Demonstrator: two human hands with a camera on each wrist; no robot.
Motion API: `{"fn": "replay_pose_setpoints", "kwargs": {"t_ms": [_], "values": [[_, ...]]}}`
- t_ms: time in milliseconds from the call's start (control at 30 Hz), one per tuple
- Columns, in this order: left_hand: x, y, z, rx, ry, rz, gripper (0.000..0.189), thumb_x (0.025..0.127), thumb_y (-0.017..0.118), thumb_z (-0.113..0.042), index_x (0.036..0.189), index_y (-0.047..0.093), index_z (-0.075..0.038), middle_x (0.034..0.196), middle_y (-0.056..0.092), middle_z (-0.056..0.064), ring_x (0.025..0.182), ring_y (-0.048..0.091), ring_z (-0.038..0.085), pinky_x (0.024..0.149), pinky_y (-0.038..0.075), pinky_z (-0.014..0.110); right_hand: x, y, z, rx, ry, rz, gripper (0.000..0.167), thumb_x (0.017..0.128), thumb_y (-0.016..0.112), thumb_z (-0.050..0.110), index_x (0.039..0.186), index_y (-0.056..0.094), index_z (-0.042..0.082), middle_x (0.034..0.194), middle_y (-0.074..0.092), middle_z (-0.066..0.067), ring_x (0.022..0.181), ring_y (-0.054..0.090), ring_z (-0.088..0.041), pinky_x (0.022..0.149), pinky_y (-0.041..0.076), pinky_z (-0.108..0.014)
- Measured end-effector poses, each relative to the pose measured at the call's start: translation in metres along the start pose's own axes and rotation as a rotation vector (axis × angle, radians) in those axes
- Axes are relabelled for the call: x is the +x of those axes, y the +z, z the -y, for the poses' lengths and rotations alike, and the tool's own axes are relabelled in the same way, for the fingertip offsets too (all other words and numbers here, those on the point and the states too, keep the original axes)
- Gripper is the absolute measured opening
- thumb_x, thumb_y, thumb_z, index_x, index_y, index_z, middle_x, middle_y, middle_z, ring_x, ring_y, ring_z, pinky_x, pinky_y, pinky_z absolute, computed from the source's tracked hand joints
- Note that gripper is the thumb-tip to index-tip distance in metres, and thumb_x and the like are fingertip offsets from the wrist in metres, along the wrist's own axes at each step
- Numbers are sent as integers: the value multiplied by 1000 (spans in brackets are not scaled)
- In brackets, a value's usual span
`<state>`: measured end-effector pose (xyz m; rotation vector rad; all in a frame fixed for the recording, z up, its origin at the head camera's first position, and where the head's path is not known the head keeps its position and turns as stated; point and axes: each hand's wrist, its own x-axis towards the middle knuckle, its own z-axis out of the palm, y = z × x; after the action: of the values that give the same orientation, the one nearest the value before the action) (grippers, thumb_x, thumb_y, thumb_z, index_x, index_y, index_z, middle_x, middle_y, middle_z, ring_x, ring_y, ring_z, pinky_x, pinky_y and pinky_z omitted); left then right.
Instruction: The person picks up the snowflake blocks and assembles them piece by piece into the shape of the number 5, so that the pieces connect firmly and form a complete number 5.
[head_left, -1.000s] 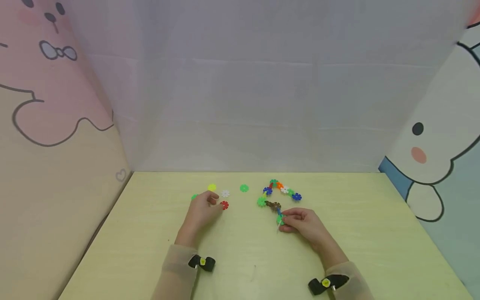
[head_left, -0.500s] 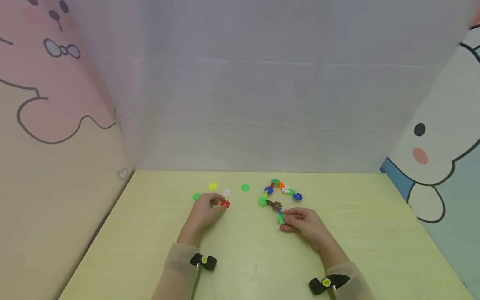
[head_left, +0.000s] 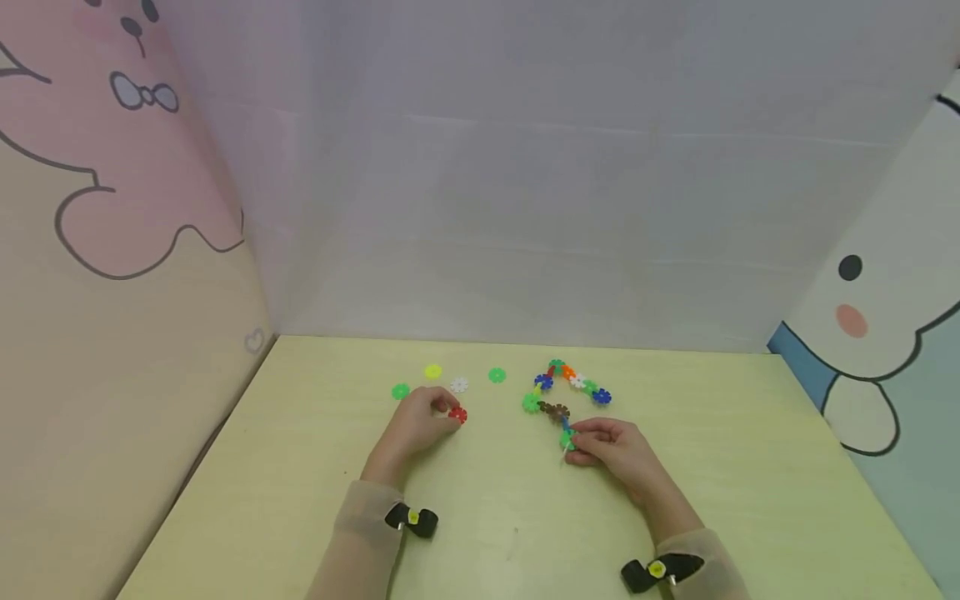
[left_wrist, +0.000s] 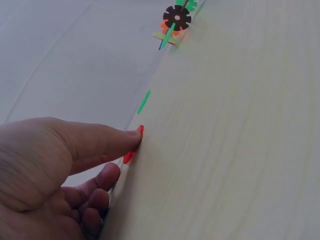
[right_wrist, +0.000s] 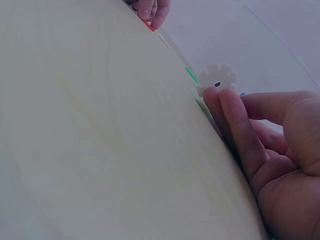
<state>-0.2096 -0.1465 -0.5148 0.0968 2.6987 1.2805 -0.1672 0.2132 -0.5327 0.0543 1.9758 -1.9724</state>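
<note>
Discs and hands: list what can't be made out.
Head view: right hand covers part of the nearest green disc.
Left wrist view: left hand hides part of the red disc.
Right wrist view: right hand covers part of the white disc; frame top crops left hand.

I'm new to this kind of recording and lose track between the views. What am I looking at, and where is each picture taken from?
There's no machine, just a person's bare left hand and right hand. The head picture comes from a head-worn camera looking forward and down; the others come from black cameras worn on the wrists.

On the pale table lie loose flower-shaped discs: a yellow one, a white one and two green ones. The left hand pinches a red disc. The right hand holds the near end of a colourful chain, with another white disc at its fingertips.
</note>
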Motion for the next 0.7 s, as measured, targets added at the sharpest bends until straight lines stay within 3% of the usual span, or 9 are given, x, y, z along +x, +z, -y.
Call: {"fn": "replay_pose_setpoints", "kwargs": {"t_ms": [300, 533, 700], "values": [[-1, 0, 0, 26, 2, 39, 17, 89, 86, -11, 103, 76, -13, 106, 65, 5, 96, 57, 23, 85, 51, 40, -1, 2, 3, 8, -8, 13, 37, 108, 66, 2, 138, 59, -19, 101, 78, -12, 88, 82, -20, 87, 66, -31], [-1, 0, -2, 21, -5, 37, 26, 90, 86, -11, 114, 75, -11, 106, 64, 4, 96, 57, 22, 85, 51, 40, -2, 2, 5, 6, -9, 18, 37, 108, 66, 2, 137, 59, -19, 101, 78, -13, 88, 82, -20, 87, 66, -31], [0, 1, -2, 20, 5, 38, 19, 89, 86, -12, 105, 76, -13, 104, 64, 4, 96, 56, 22, 84, 50, 38, -3, 2, 5, 3, -12, 19, 38, 108, 66, 3, 138, 59, -19, 102, 78, -13, 89, 82, -20, 88, 65, -31]]}}
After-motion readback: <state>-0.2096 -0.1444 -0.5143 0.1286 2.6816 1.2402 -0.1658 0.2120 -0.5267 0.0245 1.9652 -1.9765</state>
